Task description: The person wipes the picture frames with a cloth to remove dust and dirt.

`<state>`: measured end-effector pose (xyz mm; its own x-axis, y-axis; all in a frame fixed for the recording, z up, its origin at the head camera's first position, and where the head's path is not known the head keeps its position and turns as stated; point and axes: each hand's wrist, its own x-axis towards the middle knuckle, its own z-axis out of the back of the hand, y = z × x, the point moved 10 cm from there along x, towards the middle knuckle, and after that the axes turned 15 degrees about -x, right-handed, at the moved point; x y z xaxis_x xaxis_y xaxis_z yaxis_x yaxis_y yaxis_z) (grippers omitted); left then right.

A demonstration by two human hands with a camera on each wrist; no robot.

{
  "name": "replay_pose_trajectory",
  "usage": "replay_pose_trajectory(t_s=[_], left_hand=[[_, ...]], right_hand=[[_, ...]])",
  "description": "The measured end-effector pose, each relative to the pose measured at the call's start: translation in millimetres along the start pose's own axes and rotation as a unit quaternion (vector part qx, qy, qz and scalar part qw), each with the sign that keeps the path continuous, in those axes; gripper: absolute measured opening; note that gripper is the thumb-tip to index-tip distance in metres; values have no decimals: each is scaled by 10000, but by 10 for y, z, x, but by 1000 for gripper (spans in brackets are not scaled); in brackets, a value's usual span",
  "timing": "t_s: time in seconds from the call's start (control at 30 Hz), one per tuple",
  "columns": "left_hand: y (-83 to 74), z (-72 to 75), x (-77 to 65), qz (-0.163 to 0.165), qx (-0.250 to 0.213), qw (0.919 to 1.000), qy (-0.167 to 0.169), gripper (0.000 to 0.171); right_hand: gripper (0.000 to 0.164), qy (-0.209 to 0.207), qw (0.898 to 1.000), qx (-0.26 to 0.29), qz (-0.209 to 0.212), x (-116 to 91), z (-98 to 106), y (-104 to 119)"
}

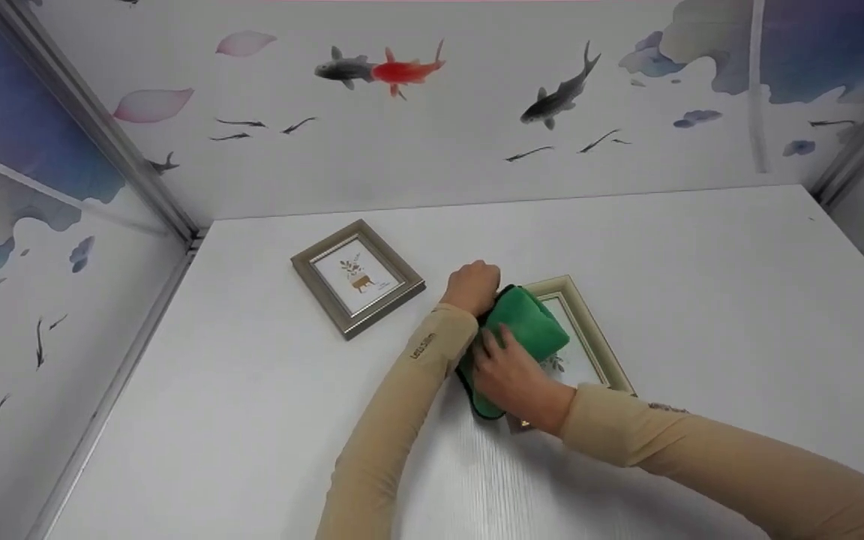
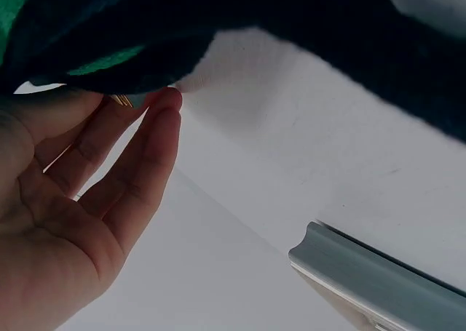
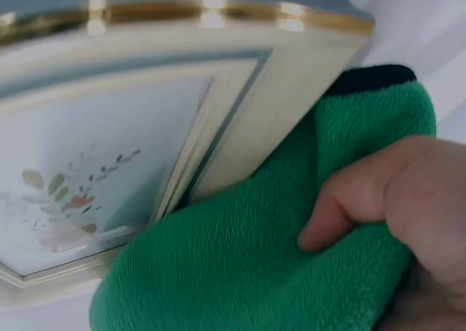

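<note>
A pale gold picture frame (image 1: 598, 341) with a plant print is tilted on the white table, partly covered by a green cloth (image 1: 528, 322) with a dark edge. My right hand (image 1: 518, 375) grips the cloth against the frame's side; in the right wrist view the thumb (image 3: 364, 185) presses into its folds. At the frame's far left corner is my left hand (image 1: 473, 286). The left wrist view shows its thumb and curled fingers (image 2: 142, 171) pinching a small gold-edged part of the frame, mostly hidden under the cloth.
A second, bronze-grey picture frame (image 1: 358, 279) with a potted-plant print lies face up to the left of my left hand. White panels (image 1: 432, 135) painted with fish and petals stand behind and at the left of the white tabletop (image 1: 252, 420).
</note>
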<state>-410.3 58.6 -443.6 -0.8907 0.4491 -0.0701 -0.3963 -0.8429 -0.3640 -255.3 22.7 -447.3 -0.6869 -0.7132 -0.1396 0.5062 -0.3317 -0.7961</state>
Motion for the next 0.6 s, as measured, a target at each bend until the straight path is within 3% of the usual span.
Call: replay_pose_trajectory(t_s=[0.23, 0.4, 0.6], left_hand=[[-30, -51, 39, -12, -19, 9998, 172, 20], [-23, -21, 49, 37, 24, 10000, 75, 19], [6, -21, 31, 128, 42, 9999, 102, 18]], right_hand=[[25, 397, 9963, -254, 725, -202, 57, 120], [37, 755, 9866, -520, 1350, -514, 205, 375], [34, 604, 9859, -716, 1388, -669, 241, 444]])
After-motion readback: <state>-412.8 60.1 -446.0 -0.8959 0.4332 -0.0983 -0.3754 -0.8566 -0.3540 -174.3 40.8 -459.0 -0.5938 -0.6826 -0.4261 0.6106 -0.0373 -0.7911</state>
